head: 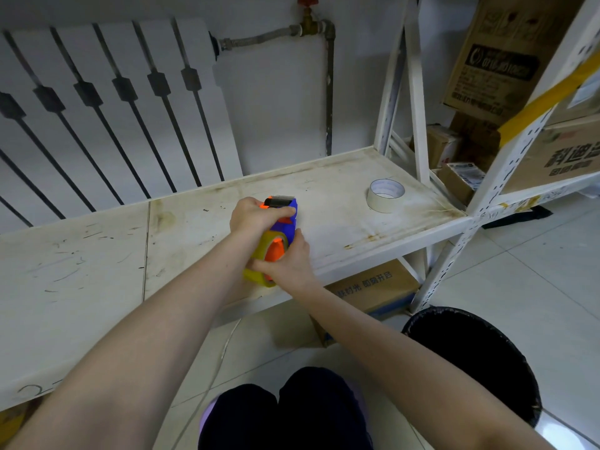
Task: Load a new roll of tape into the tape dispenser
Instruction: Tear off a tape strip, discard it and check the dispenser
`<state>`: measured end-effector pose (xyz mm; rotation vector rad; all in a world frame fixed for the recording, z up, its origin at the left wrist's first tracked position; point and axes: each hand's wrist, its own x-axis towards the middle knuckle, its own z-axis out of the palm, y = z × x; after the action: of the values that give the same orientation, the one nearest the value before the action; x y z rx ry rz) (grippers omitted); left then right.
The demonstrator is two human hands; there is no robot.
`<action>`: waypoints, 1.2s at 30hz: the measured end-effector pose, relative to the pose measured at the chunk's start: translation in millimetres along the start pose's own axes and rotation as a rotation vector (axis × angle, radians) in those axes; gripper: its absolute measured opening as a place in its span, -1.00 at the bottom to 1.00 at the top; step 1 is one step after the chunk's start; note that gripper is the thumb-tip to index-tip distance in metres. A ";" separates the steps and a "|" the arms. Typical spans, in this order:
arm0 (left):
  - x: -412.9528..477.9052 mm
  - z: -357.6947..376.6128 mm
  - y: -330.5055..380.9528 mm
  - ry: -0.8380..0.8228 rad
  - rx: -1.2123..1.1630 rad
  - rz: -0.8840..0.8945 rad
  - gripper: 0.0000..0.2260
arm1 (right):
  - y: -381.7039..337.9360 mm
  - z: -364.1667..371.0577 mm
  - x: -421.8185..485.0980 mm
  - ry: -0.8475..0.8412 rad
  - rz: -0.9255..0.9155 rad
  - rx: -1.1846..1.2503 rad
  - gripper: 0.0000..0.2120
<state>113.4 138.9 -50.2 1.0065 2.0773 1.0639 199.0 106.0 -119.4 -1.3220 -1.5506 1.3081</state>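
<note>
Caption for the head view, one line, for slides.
Left hand grips the blue tape dispenser, right hand holds the yellow tape roll on its orange hub, at a white shelf.

A low white metal shelf, its top stained brown and scuffed with dark marks, carries a pale tape roll lying flat near its right rear corner. On the tiled floor stand a cardboard box under the shelf and a black bin beside it.
</note>
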 end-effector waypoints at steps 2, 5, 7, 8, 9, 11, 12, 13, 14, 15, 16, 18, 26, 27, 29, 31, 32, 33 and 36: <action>3.6 -0.2 2.3 -0.019 0.000 -0.010 -0.60 | -1.1 -2.7 4.1 0.022 0.004 -0.010 -0.03; 9.1 1.1 6.5 -0.081 -0.036 -0.037 -0.62 | -0.9 -10.9 11.2 0.035 0.018 -0.026 -0.02; 10.2 3.7 9.8 -0.144 -0.086 -0.058 -0.59 | -1.2 -21.0 17.9 0.053 0.022 -0.047 -0.01; 9.9 5.5 11.1 -0.173 -0.104 -0.074 -0.50 | -1.3 -27.3 23.1 0.065 0.030 -0.060 -0.02; 9.7 8.3 10.4 -0.196 -0.124 -0.095 -0.32 | -1.8 -34.5 28.3 0.079 0.041 -0.079 -0.02; 8.0 13.3 6.9 -0.228 -0.155 -0.117 -0.08 | -4.2 -51.5 40.6 0.120 0.076 -0.131 -0.02; 7.5 15.7 3.2 -0.226 -0.172 -0.118 -0.06 | -6.3 -60.9 47.0 0.146 0.099 -0.171 -0.02; 7.4 17.8 -0.9 -0.221 -0.192 -0.121 -0.09 | -9.3 -70.6 53.2 0.170 0.130 -0.231 -0.03; 7.1 19.3 -5.1 -0.214 -0.204 -0.130 -0.14 | -12.6 -79.7 59.5 0.188 0.162 -0.312 -0.03; 7.4 20.8 -9.8 -0.205 -0.208 -0.130 -0.23 | -16.2 -87.6 65.1 0.199 0.192 -0.402 -0.03; 8.3 22.9 -15.0 -0.190 -0.202 -0.120 -0.32 | -19.5 -94.2 71.0 0.208 0.217 -0.487 -0.04; 7.9 27.1 -24.0 -0.178 -0.184 -0.094 -0.49 | -24.3 -101.2 80.9 0.228 0.234 -0.647 -0.04; 1.9 29.9 -37.8 -0.164 -0.044 0.004 -0.67 | -22.1 -97.5 104.0 0.142 0.188 -1.025 0.01; 3.0 28.0 -39.7 -0.156 -0.043 0.013 -0.68 | -21.6 -96.7 106.2 0.136 0.176 -1.029 0.01; 4.7 23.6 -42.9 -0.148 -0.049 0.022 -0.70 | -20.4 -95.5 107.9 0.127 0.163 -1.031 0.02; 5.3 19.7 -44.3 -0.141 -0.059 0.028 -0.71 | -18.5 -96.2 109.7 0.112 0.144 -1.055 0.01; 4.6 17.2 -43.8 -0.143 -0.067 0.029 -0.71 | -19.2 -97.1 109.4 0.094 0.135 -1.080 0.00; 4.8 15.0 -43.7 -0.140 -0.072 0.031 -0.72 | -19.0 -98.9 110.3 0.068 0.129 -1.106 0.00; 3.3 5.9 -40.9 -0.135 -0.093 0.038 -0.71 | -21.4 -103.7 107.1 0.018 0.128 -1.137 0.05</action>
<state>101.7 127.9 -88.4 1.0458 1.8906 1.0704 266.3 236.0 -83.9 -2.0783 -2.3374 0.3770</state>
